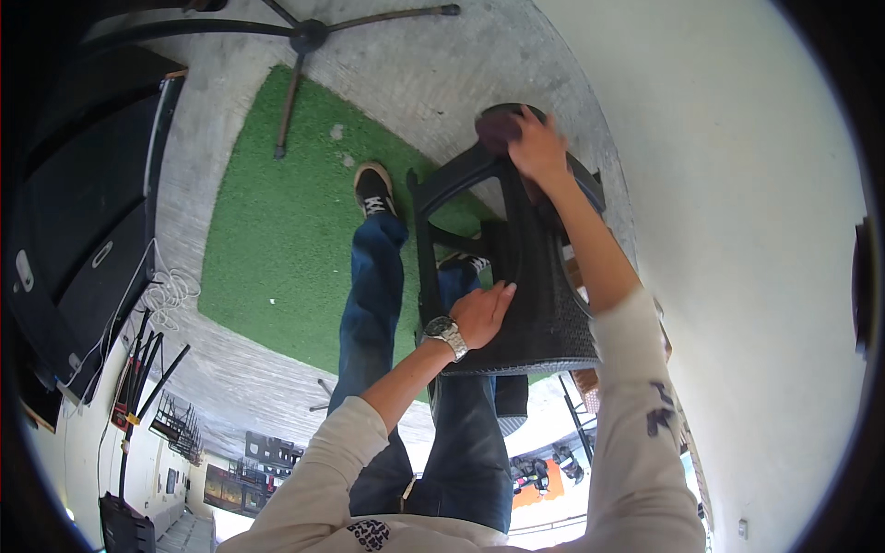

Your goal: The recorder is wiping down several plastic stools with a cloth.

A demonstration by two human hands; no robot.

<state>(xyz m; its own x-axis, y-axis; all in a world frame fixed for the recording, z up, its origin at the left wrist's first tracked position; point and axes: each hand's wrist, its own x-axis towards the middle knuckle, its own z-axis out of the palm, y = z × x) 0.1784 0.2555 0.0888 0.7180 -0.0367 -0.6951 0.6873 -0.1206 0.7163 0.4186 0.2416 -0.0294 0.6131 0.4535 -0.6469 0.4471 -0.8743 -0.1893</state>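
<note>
A black plastic chair (532,304) with a woven-look texture stands before me, partly over my right leg; I cannot tell exactly which way up it is. My right hand (541,148), slightly blurred, presses a dark maroon cloth (496,131) against the rounded far end of the chair's frame. Across the chair's nearer dark panel lies my left hand (482,316), fingers extended and touching the surface, holding no separate item. A metal wristwatch (446,335) is on my left wrist.
Green artificial turf (276,228) covers part of the concrete floor (442,76). A metal stand base (308,36) spreads its legs ahead. At left are black cases (90,159) and a coiled white cable (169,294). A pale wall (733,228) rises close on the right.
</note>
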